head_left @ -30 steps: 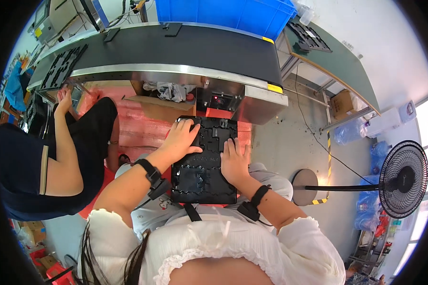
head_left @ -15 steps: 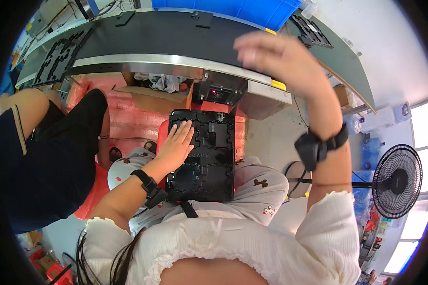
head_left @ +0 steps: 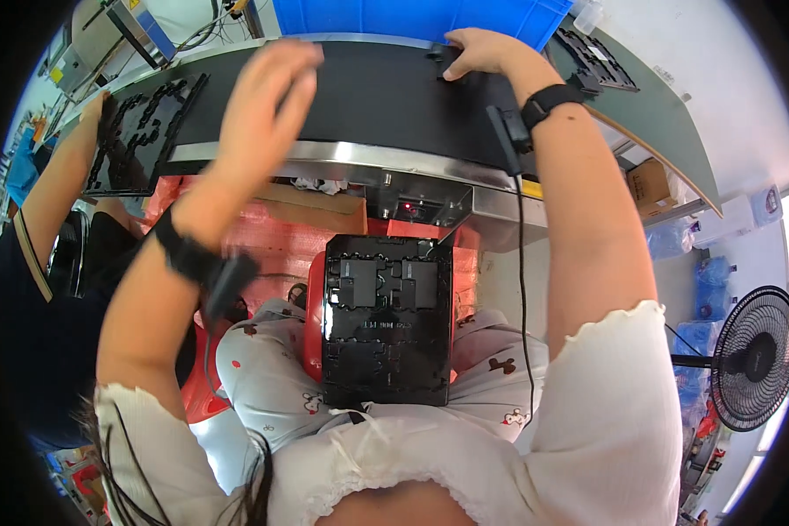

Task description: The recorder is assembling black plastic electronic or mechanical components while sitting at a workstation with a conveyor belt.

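My left hand (head_left: 267, 110) is raised over the near left part of the black conveyor belt (head_left: 368, 101), fingers stretched and thumb apart, slightly blurred, with nothing visible in it. At the far side of the belt, my right hand (head_left: 482, 53) closes thumb and fingers on a small black flat part (head_left: 437, 61), mostly hidden behind the hand. Across my lap lies a black moulded tray (head_left: 386, 329). Two flat black pieces sit side by side in its upper recesses, a left piece (head_left: 359, 282) and a right piece (head_left: 418, 284). The lower recesses hold no such pieces.
A blue bin (head_left: 412, 17) stands behind the belt. At left, a co-worker's arm (head_left: 66, 167) reaches beside another black tray (head_left: 145, 131). More trays (head_left: 596, 57) lie on the green table at right. A metal box (head_left: 508, 219) and a fan (head_left: 757, 358) are also at right.
My left hand has left the tray and risen over the belt. My right hand has moved to the belt's far side and gripped a black part. Two pieces now show in the tray.
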A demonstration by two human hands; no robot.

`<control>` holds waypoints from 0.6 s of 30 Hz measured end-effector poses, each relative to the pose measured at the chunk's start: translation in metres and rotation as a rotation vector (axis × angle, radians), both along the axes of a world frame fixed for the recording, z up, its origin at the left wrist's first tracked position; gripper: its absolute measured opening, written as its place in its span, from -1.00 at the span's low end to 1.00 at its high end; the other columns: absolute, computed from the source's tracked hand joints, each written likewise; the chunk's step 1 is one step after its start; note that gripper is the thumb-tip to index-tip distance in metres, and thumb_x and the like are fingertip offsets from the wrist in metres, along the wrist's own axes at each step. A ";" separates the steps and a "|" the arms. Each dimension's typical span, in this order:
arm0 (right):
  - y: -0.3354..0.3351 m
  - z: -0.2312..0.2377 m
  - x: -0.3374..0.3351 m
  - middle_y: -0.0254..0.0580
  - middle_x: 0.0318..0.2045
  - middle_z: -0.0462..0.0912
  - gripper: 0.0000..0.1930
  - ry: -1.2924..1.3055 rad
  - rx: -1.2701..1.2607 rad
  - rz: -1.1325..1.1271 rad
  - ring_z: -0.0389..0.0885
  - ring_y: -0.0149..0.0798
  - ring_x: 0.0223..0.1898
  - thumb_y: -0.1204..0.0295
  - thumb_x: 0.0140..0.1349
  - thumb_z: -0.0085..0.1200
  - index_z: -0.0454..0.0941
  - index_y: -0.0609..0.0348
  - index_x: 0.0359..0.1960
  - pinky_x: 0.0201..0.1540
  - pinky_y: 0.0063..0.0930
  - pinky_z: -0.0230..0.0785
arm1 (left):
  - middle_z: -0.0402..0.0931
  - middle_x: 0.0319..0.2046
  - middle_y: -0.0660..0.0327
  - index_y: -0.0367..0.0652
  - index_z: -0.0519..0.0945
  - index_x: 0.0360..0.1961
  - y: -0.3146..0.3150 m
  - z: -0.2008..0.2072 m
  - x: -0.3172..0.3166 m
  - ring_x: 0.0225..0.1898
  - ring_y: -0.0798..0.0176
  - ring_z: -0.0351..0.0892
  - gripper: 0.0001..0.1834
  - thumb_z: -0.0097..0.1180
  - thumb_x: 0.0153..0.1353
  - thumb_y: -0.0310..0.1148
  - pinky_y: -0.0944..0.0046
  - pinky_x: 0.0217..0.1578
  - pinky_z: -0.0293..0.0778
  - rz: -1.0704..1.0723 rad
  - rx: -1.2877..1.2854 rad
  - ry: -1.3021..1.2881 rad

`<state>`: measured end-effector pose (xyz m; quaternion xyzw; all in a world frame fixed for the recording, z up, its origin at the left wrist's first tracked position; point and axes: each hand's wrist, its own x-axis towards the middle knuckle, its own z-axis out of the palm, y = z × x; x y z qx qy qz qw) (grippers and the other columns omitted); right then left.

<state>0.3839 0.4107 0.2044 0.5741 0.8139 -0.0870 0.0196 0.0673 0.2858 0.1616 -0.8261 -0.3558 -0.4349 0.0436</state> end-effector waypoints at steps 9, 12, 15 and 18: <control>-0.191 0.006 0.031 -0.04 -0.33 0.55 -0.73 0.615 0.537 0.299 0.56 -0.02 -0.23 0.51 0.11 0.20 0.62 0.26 -0.12 -0.13 -0.30 0.43 | 0.06 0.46 0.05 0.03 0.24 0.43 0.170 -0.052 -0.010 0.47 -0.11 0.00 -0.38 -0.04 0.39 -0.09 0.02 0.42 0.01 0.220 -0.355 0.629; -0.279 -0.016 0.037 -0.05 -0.28 0.60 -0.72 0.817 0.012 0.105 0.59 -0.12 -0.20 0.50 0.16 0.21 0.60 0.31 -0.09 -0.09 -0.35 0.43 | 0.19 0.40 0.04 -0.02 0.34 0.37 0.169 -0.044 -0.002 0.41 -0.11 0.14 -0.41 -0.03 0.39 -0.05 0.03 0.39 0.09 0.169 -0.233 0.736; -0.336 -0.075 0.023 -0.03 -0.21 0.63 -0.68 0.909 -0.415 -0.030 0.62 -0.12 -0.14 0.48 0.19 0.21 0.58 0.32 -0.03 -0.03 -0.35 0.44 | 0.45 0.09 -0.15 -0.17 0.51 0.19 0.154 -0.034 0.011 0.17 -0.16 0.38 -0.29 0.19 0.18 0.13 0.06 0.21 0.32 0.252 -0.285 0.717; -0.375 -0.150 -0.003 -0.03 -0.19 0.61 -0.63 0.821 -0.402 -0.018 0.58 -0.06 -0.13 0.48 0.16 0.22 0.57 0.28 0.02 -0.03 -0.28 0.43 | 0.23 0.37 0.01 -0.05 0.33 0.37 0.137 -0.035 0.023 0.38 -0.10 0.19 -0.33 0.04 0.34 0.05 0.04 0.38 0.11 0.276 -0.273 0.753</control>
